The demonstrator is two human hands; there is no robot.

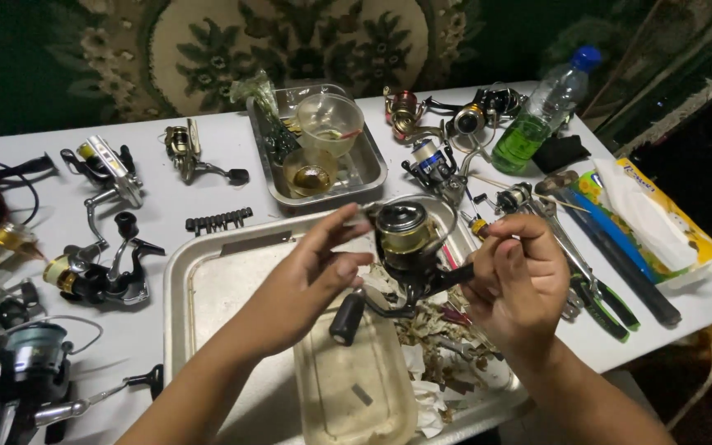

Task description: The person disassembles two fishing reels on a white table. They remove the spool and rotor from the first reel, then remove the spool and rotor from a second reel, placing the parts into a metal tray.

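Currently both hands hold one spinning reel (405, 247) in the air over the big metal tray (208, 280), roughly frame centre. Left hand (306, 284) comes in from 7 o'clock, fingers (341, 224) extended and closed lightly on the reel's spool rim at its 9 o'clock side, thumb under. Right hand (517, 280) comes in from 5 o'clock, fingers curled tight round the reel's foot and stem at its 3 o'clock side; that's the firm grip. Reel's long axis runs about 2 to 8 o'clock: spool up, black crank knob (346, 320) hanging down at 7 o'clock, just above a clear plastic tub (356, 387) in the tray. Both hands are on it; the right carries the weight, the left only touches the spool. Scraps and debris (438, 330) lie in the tray under the right hand. Smaller steel tray (368, 177) with a clear cup (330, 122) sits at 12 o'clock. Other reels (96, 276) are spread over the white surface (150, 161) at 9 o'clock, pliers (595, 288) at 3 o'clock, green-liquid bottle (541, 111) at 1 o'clock.
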